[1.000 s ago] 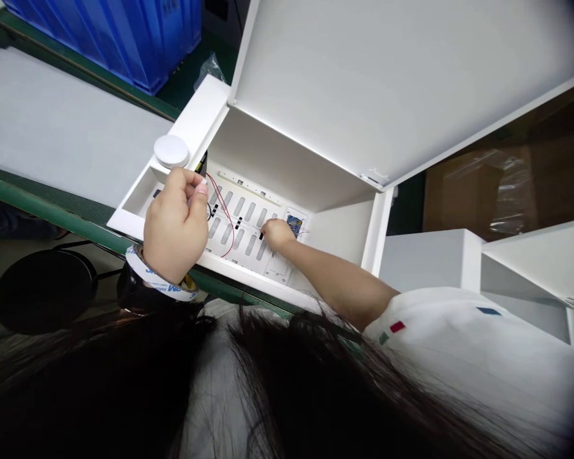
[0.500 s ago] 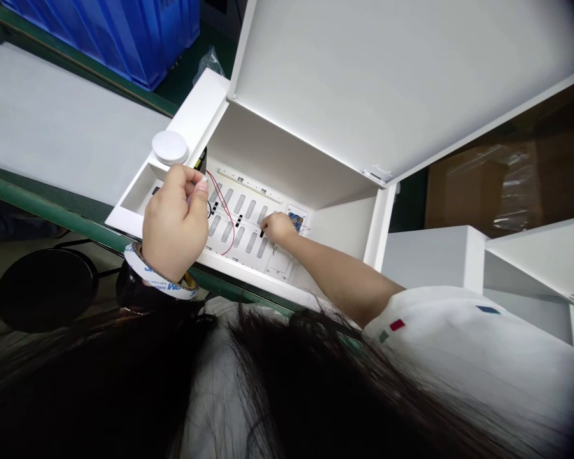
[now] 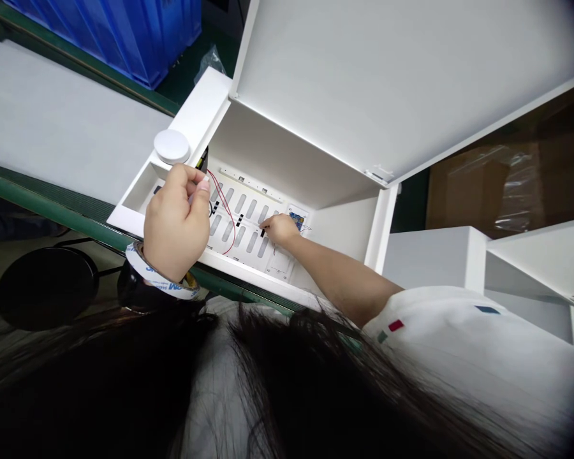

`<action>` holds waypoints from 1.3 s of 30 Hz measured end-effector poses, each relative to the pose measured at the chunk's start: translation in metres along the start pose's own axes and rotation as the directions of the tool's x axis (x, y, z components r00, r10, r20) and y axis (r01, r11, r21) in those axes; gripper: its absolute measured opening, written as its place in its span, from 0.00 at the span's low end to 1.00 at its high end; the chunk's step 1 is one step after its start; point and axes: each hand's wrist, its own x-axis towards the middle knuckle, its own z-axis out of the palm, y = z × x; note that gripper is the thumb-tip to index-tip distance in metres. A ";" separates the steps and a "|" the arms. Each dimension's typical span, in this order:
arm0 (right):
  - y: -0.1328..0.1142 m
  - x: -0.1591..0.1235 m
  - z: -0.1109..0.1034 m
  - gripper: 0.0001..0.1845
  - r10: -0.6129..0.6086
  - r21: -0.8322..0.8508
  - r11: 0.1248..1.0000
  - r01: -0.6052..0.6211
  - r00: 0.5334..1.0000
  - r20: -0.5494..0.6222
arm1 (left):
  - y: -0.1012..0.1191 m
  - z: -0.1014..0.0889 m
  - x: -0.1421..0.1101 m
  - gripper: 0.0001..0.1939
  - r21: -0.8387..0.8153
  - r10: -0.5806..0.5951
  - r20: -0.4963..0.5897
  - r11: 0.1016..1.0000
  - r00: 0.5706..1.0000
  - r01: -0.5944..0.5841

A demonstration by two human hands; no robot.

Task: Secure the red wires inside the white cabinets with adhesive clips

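My left hand [image 3: 176,223] is closed in a pinch above the left end of an open white cabinet [image 3: 347,236]. Whatever lies between its thumb and finger is too small to make out. Thin red wires [image 3: 227,213] run just right of it, over a white slotted panel [image 3: 246,223] inside the cabinet. Down at that panel, my right hand [image 3: 280,229] has its fingers together beside a small black clip [image 3: 263,233]; what they hold, if anything, is hidden. A blue circuit board [image 3: 296,220] sits right behind this hand. A roll of tape [image 3: 160,277] circles my left wrist.
The raised white door [image 3: 402,83] stands behind the cabinet. A round white disc [image 3: 171,146] sits on its left end. Beyond are a blue crate [image 3: 119,35] and a conveyor belt [image 3: 67,115]. Cardboard boxes [image 3: 463,194] and another white cabinet [image 3: 425,258] stand at right.
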 end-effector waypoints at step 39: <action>0.000 0.024 -0.028 0.18 0.126 -0.026 0.992 -0.124 0.982 0.138 | -0.001 0.001 0.000 0.06 -0.031 -0.010 0.011 0.999 1.000 0.010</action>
